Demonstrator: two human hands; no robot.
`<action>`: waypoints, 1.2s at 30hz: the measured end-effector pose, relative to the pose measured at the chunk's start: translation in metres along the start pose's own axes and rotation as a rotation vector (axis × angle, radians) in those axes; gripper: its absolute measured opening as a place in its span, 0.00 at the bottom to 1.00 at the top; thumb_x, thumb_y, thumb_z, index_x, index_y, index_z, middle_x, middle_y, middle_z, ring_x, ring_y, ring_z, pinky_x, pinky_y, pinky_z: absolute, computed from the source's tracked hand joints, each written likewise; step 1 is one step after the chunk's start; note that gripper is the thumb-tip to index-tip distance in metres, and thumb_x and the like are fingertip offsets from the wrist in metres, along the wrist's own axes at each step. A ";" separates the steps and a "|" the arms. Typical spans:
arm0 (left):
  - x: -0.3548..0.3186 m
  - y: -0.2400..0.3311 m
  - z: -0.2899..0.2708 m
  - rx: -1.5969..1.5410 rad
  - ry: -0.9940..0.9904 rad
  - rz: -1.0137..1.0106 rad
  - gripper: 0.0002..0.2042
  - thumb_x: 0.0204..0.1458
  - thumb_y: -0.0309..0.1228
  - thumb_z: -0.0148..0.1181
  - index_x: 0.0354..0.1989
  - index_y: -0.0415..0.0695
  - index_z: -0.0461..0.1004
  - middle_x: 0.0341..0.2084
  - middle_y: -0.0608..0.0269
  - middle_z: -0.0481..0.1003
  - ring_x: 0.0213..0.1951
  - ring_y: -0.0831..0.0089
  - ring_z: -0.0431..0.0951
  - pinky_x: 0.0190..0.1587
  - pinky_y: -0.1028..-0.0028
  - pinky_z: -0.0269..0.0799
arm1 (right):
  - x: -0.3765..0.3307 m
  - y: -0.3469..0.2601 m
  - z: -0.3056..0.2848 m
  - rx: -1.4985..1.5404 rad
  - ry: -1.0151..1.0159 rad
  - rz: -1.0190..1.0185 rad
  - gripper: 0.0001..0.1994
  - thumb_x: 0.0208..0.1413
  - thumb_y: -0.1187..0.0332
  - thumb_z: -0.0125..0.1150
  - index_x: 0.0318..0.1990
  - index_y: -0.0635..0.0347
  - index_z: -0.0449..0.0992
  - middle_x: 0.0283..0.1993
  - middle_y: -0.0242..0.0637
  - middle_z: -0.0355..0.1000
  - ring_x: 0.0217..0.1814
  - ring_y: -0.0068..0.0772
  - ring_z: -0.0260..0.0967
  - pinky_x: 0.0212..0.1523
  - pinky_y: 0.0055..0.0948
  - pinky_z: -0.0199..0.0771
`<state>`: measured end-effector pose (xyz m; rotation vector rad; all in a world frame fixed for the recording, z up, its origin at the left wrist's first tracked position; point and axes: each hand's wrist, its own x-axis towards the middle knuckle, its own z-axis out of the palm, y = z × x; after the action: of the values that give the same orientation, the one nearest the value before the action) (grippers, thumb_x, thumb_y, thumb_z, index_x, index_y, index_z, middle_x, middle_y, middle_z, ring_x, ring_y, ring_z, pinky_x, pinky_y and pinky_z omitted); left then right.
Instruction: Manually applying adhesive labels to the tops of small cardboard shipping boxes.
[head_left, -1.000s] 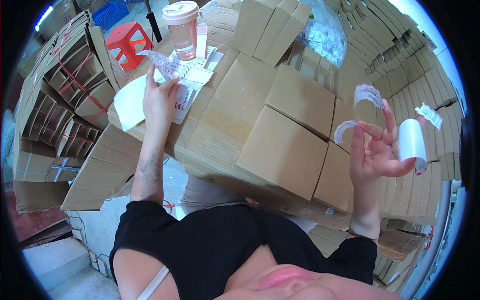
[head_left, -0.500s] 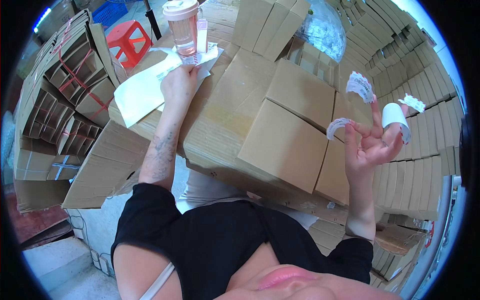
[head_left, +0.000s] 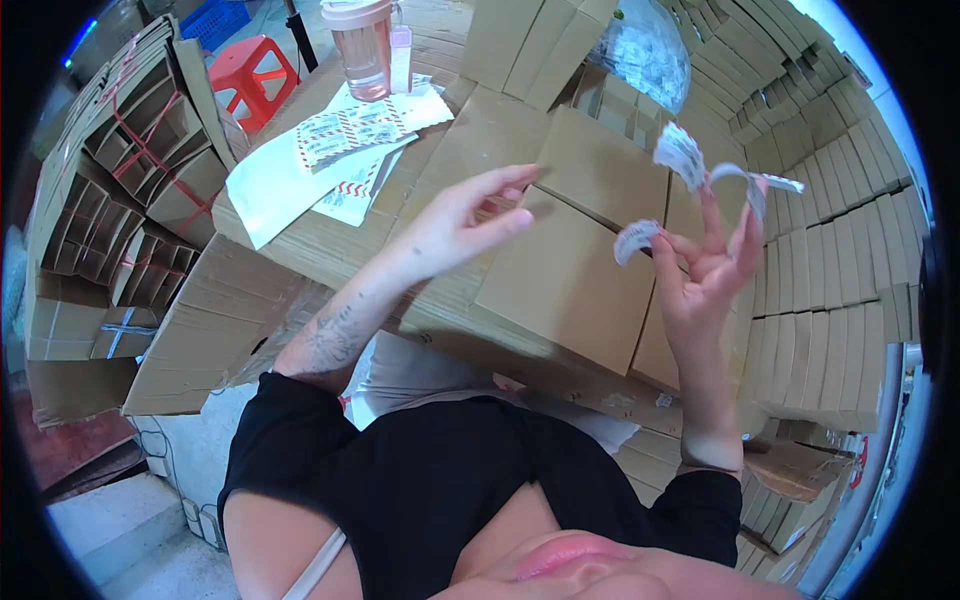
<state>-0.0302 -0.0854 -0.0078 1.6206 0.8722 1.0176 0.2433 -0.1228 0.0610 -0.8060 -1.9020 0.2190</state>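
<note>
My left hand (head_left: 480,210) hovers over the boxes, fingers stretched forward and thumb apart, holding nothing. Under and ahead of it are the closed brown cardboard boxes (head_left: 565,285). My right hand (head_left: 705,270) is raised over the right-hand boxes with its fingers spread. Curled white stickers cling to its fingertips: one sticker (head_left: 637,240) at the thumb side, another sticker (head_left: 680,155) on a raised finger, and a looped one (head_left: 755,190) beside the other fingers. A sheet of printed labels with red-striped edges (head_left: 350,130) lies on white backing paper (head_left: 262,205) to the left.
A lidded clear cup (head_left: 365,60) stands on the papers at the far left. Stacked flattened cartons (head_left: 820,250) line the right side. Tied cardboard bundles (head_left: 150,150) and a red stool (head_left: 255,75) are at left. A clear plastic bag (head_left: 645,50) sits behind the boxes.
My left hand has left the label sheet and moved right over the boxes, its fingers opening. My right hand has shifted left, the stickers still on its fingertips.
</note>
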 end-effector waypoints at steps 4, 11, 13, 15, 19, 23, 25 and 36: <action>0.017 0.017 0.032 -0.202 -0.063 0.073 0.22 0.60 0.36 0.61 0.60 0.42 0.65 0.54 0.63 0.70 0.48 0.79 0.72 0.54 0.77 0.68 | 0.017 0.006 0.024 0.071 0.019 0.123 0.45 0.52 0.87 0.60 0.73 0.49 0.41 0.78 0.51 0.24 0.77 0.55 0.45 0.51 0.31 0.82; 0.091 -0.012 0.011 -0.311 -0.054 -0.058 0.09 0.63 0.37 0.58 0.41 0.43 0.74 0.33 0.73 0.75 0.36 0.85 0.73 0.40 0.82 0.68 | 0.038 0.048 0.048 0.176 0.128 0.291 0.43 0.52 0.81 0.63 0.73 0.47 0.48 0.76 0.63 0.22 0.76 0.57 0.48 0.52 0.31 0.80; 0.110 -0.019 0.000 -0.260 -0.164 -0.051 0.10 0.63 0.36 0.57 0.42 0.42 0.73 0.34 0.72 0.76 0.36 0.84 0.74 0.39 0.82 0.69 | 0.038 0.057 0.050 0.168 0.110 0.347 0.44 0.53 0.84 0.61 0.73 0.48 0.44 0.77 0.55 0.24 0.77 0.53 0.44 0.55 0.29 0.79; 0.120 -0.020 0.004 -0.289 -0.101 -0.024 0.08 0.60 0.27 0.59 0.44 0.38 0.71 0.31 0.67 0.76 0.33 0.82 0.74 0.36 0.81 0.69 | 0.032 0.068 0.057 0.197 0.101 0.396 0.44 0.52 0.81 0.62 0.73 0.45 0.47 0.75 0.66 0.20 0.74 0.58 0.50 0.53 0.32 0.80; 0.128 -0.023 0.000 -0.159 -0.080 -0.148 0.18 0.56 0.23 0.63 0.54 0.38 0.68 0.35 0.66 0.76 0.35 0.81 0.75 0.39 0.79 0.71 | 0.018 0.081 0.070 0.207 0.071 0.461 0.44 0.52 0.83 0.60 0.74 0.43 0.45 0.75 0.66 0.18 0.76 0.61 0.43 0.55 0.35 0.80; 0.127 -0.036 -0.007 -0.070 -0.211 -0.069 0.27 0.52 0.19 0.64 0.62 0.41 0.65 0.36 0.67 0.77 0.37 0.80 0.76 0.42 0.79 0.73 | 0.011 0.087 0.075 0.157 -0.007 0.421 0.45 0.52 0.84 0.59 0.74 0.43 0.43 0.76 0.63 0.24 0.77 0.61 0.39 0.58 0.38 0.78; 0.125 -0.034 -0.006 -0.077 -0.220 -0.089 0.30 0.51 0.18 0.65 0.64 0.42 0.64 0.37 0.67 0.77 0.38 0.80 0.77 0.43 0.79 0.73 | 0.011 0.090 0.073 0.106 -0.003 0.420 0.46 0.52 0.84 0.58 0.74 0.44 0.42 0.76 0.61 0.29 0.75 0.57 0.48 0.57 0.36 0.78; 0.112 -0.019 -0.004 -0.045 -0.106 -0.158 0.29 0.51 0.20 0.67 0.63 0.43 0.67 0.32 0.69 0.78 0.35 0.83 0.77 0.41 0.82 0.73 | 0.025 0.073 0.059 0.169 -0.084 0.579 0.49 0.52 0.87 0.53 0.75 0.44 0.32 0.76 0.60 0.28 0.76 0.59 0.47 0.53 0.34 0.80</action>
<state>0.0078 0.0215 -0.0030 1.5276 0.8846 0.8282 0.2180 -0.0408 0.0165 -1.2295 -1.6558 0.7671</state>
